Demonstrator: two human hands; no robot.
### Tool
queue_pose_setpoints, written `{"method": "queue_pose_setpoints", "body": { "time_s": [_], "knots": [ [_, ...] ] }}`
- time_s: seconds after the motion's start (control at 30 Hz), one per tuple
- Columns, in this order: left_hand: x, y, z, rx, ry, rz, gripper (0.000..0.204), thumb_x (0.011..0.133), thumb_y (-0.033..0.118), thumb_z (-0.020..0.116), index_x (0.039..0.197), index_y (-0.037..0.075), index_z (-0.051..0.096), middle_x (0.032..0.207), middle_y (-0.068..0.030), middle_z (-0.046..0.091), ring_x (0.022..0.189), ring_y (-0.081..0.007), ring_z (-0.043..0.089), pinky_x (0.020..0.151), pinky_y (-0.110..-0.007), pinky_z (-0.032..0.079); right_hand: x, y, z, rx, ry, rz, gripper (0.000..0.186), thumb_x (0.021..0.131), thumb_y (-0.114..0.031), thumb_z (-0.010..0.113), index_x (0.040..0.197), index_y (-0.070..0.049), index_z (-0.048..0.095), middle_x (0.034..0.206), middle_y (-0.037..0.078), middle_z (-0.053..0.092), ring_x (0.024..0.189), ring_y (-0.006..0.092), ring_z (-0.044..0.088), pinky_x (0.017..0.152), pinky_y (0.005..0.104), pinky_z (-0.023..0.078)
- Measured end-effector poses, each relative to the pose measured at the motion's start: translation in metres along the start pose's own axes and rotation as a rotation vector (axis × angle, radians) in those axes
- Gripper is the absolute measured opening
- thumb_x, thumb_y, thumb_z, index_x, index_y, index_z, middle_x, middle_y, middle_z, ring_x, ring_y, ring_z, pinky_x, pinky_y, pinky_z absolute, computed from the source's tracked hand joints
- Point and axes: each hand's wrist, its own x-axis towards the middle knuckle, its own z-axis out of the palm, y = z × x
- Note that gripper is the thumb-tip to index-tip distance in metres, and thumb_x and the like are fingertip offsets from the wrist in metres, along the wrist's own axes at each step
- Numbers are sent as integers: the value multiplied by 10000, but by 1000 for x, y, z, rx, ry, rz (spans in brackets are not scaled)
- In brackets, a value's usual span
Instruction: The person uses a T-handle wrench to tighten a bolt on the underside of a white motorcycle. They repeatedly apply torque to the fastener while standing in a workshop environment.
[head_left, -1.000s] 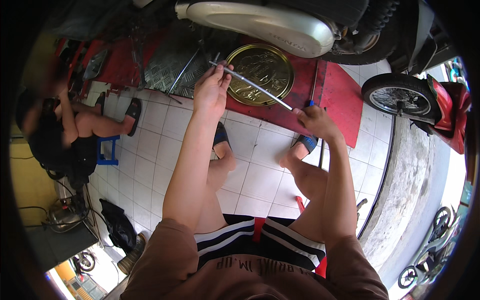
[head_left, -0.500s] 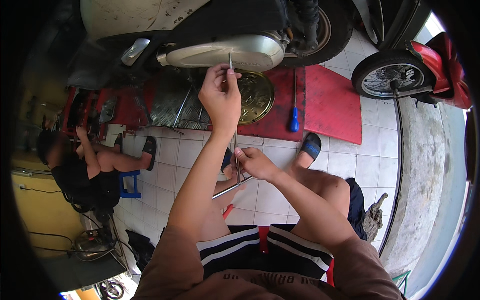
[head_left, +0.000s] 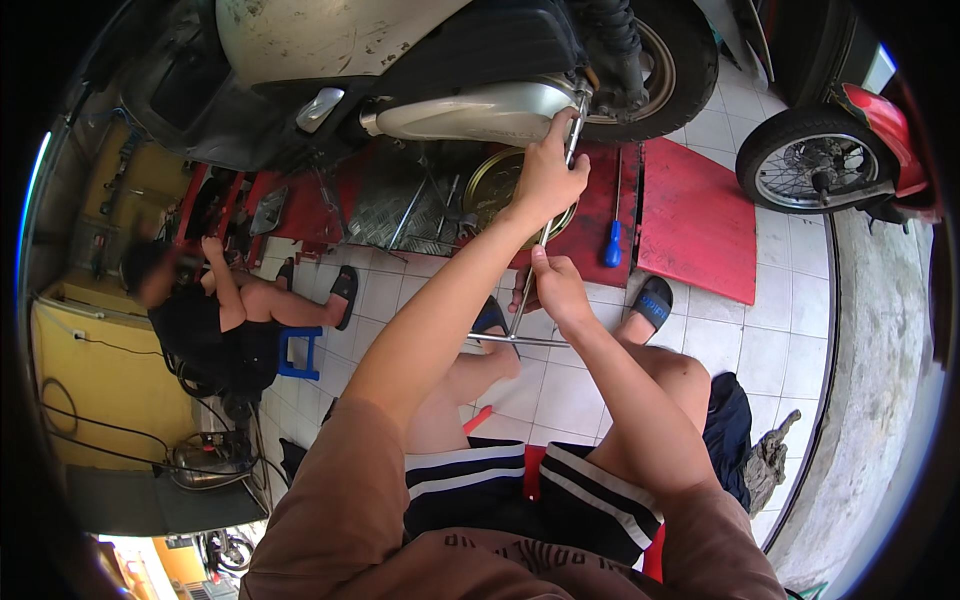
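A long metal T-handle wrench reaches from above my lap up to the scooter. My left hand is closed around its shaft near the far end. Lower down, close to the crossbar, my right hand grips the same shaft. The wrench's tip is at the rear end of the scooter's silver engine cover, beside the back wheel. Whether it sits on a bolt there, I cannot tell. Behind my left wrist is a round gold-coloured tray, partly hidden.
A blue-handled screwdriver lies on the red platform. Thin metal tools rest on the tread plate. A red motorbike's wheel is at the right. At the left a person sits on a blue stool.
Both hands have moved right and the wrench has swung with them. Its tip has gone from in front of the silver cover to the cover's rear end. My view has shifted slightly.
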Motion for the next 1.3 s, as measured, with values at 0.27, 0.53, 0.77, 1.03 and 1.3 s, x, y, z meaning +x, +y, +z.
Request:
{"method": "queue_pose_setpoints", "body": {
  "time_s": [0.27, 0.53, 0.77, 1.03, 1.3],
  "knots": [
    [-16, -14, -56, -188, 222, -312, 327, 923, 36, 518, 1216, 102, 387, 573, -72, 538, 419, -165, 547, 375, -341, 409, 11, -1, 19, -257, -183, -49, 590, 1012, -424, 365, 669, -6, 603, 558, 82, 595, 492, 185, 621, 474, 278, 488],
    [-21, -39, -109, -473, 170, -439, 326, 930, 118, 559, 1220, 79, 416, 609, -53, 497, 365, -86, 381, 328, -221, 268, 2, -35, 49, -19, -705, -152, 455, 972, -335, 514, 717, 26, 624, 595, 59, 606, 519, 131, 604, 543, 258, 493],
    [-13, -51, -115, -446, 161, -401, 342, 923, 130, 563, 1223, 29, 432, 590, -32, 464, 359, -66, 320, 337, -207, 235, 8, -45, 46, -77, -765, -196, 380, 948, -247, 549, 732, 59, 612, 584, 72, 597, 540, 134, 607, 522, 274, 475],
    [-47, -99, -67, -580, 14, -466, 335, 911, 109, 575, 1211, 63, 434, 573, -30, 502, 406, -60, 392, 349, -212, 265, 12, -26, 34, -260, -598, 243, 322, 923, -195, 548, 783, 83, 626, 679, 134, 665, 548, 184, 636, 521, 280, 501],
    [-49, -138, -16, -541, -105, -676, 368, 891, 101, 583, 1224, 48, 434, 581, -42, 488, 383, -79, 373, 349, -233, 260, 26, -10, 25, -156, -455, 388, 319, 919, -230, 564, 780, 45, 645, 668, 106, 647, 580, 164, 617, 542, 264, 485]
  ]
}}
